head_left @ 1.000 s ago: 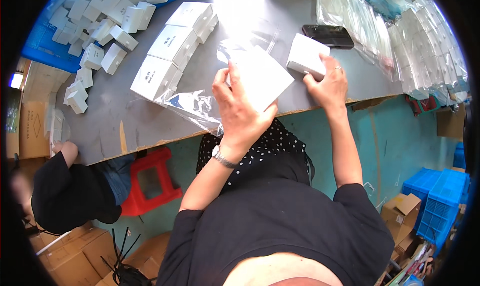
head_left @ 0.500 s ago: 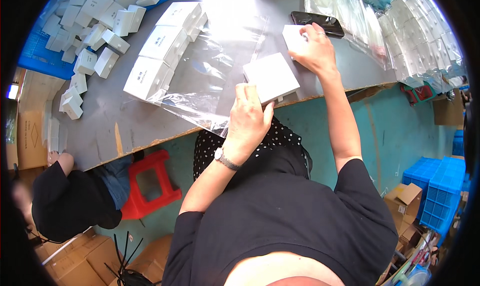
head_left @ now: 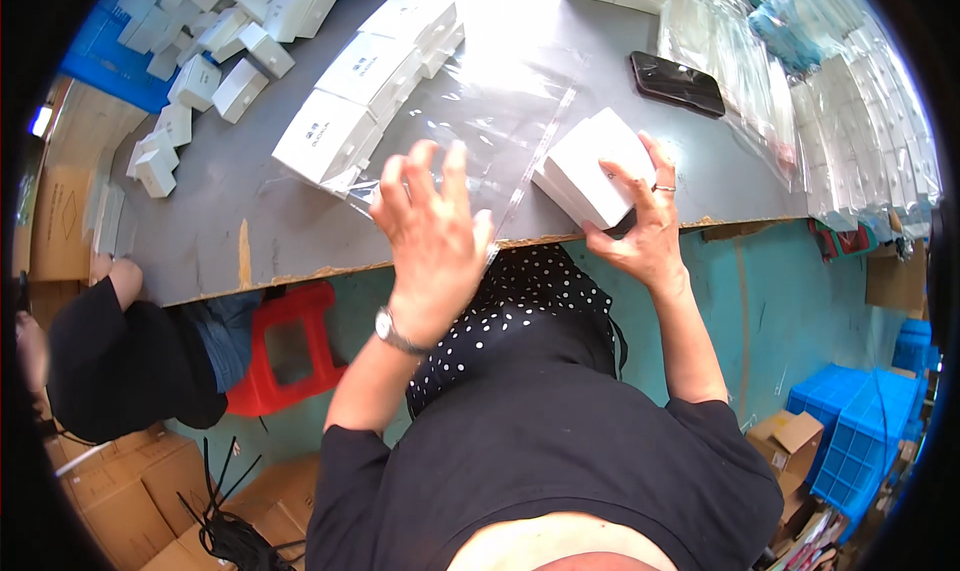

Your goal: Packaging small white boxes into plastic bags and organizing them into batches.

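Close to the table's front edge, my right hand (head_left: 645, 211) grips white boxes (head_left: 590, 161), fingers over the upper side and thumb at the near side. They sit tightly together, so how many there are is hard to make out. My left hand (head_left: 430, 236), slightly blurred, hovers with fingers spread near the open end of a clear plastic bag (head_left: 480, 121). Nothing shows in it. A block of white boxes (head_left: 370, 76) lies at the bag's left side, partly under the clear film.
A blue crate (head_left: 115, 56) of small white boxes stands far left, some loose on the table. A black phone (head_left: 677, 83) lies right of centre. Bagged white boxes (head_left: 865, 131) are stacked far right. Another person's arm (head_left: 122, 276) rests at the left edge beside a red stool (head_left: 290, 346).
My right hand has brought a white box from near the phone to the other white box. My left hand has let go there and moved left toward the bag, fingers spreading.
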The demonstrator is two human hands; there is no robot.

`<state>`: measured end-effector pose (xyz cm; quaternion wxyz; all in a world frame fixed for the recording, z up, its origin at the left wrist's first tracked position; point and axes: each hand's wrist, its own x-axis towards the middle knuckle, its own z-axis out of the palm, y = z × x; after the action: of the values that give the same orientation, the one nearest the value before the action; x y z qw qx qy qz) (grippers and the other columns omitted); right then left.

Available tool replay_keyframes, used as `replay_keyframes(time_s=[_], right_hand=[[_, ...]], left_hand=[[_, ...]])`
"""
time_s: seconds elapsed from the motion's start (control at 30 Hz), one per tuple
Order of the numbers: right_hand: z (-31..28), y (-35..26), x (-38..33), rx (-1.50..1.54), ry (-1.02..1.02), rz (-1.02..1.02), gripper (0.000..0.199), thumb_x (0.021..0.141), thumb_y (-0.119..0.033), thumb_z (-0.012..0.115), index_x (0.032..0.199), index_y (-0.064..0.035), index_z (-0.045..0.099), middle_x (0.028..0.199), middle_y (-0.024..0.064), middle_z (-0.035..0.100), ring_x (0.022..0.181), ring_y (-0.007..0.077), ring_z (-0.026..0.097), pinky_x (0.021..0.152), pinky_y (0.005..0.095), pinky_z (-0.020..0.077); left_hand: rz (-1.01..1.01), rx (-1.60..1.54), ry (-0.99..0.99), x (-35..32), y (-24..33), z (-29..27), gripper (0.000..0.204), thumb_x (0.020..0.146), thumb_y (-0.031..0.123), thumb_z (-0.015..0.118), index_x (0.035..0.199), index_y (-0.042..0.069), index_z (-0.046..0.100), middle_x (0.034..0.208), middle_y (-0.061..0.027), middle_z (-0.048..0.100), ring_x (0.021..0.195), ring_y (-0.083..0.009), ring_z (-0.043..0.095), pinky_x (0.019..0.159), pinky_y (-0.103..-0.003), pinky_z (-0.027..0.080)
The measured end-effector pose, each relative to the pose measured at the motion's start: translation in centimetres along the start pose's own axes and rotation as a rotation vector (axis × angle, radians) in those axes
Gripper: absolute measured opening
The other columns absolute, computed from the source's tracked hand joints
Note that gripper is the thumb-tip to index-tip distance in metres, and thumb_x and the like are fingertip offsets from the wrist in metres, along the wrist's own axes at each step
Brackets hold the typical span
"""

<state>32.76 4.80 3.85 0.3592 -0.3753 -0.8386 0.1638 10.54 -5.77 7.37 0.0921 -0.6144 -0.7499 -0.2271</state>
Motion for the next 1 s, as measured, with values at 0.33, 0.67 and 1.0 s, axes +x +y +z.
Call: replay_keyframes(time_s=[0.33, 0.67, 1.0], right_hand=[[0.7, -0.4, 4.1, 0.586, -0.192, -0.199, 0.076, 0.048, -0.029, 0.075, 0.12, -0.0078, 0.061, 0.14, 0.0223, 0.044, 0.131, 0.0381, 0.043, 0.107, 0.0485, 0.0365], [9.8, 0.3, 14.0, -0.117, -0.085, -0.27, 0.069, 0.063, -0.029, 0.08, 0.123, -0.004, 0.059, 0.141, 0.0245, 0.044, 0.13, 0.042, 0.043, 0.106, 0.0466, 0.0392], [11.2, -0.1, 12.2, 0.035, -0.501, -0.26, 0.053, 0.077, -0.02, 0.069, 0.122, 0.0023, 0.052, 0.126, 0.025, 0.052, 0.122, 0.0424, 0.05, 0.105, 0.0452, 0.0412]], left_hand=[[-0.253, -0.577, 0.256, 2.2, -4.0, -1.2, 0.004, 0.084, 0.007, 0.067, 0.085, 0.003, 0.066, 0.076, -0.0083, 0.061, 0.068, -0.0225, 0.06, 0.065, -0.035, 0.049], [-0.031, -0.412, 0.292, 0.8, -3.1, 0.9, 0.016, 0.071, 0.001, 0.066, 0.085, 0.004, 0.061, 0.083, -0.0098, 0.059, 0.082, -0.0296, 0.055, 0.076, -0.04, 0.046], [0.018, -0.548, 0.3, -0.8, -6.6, 0.7, 0.017, 0.07, -0.002, 0.064, 0.086, 0.003, 0.061, 0.074, -0.0097, 0.058, 0.071, -0.0284, 0.057, 0.067, -0.039, 0.048]])
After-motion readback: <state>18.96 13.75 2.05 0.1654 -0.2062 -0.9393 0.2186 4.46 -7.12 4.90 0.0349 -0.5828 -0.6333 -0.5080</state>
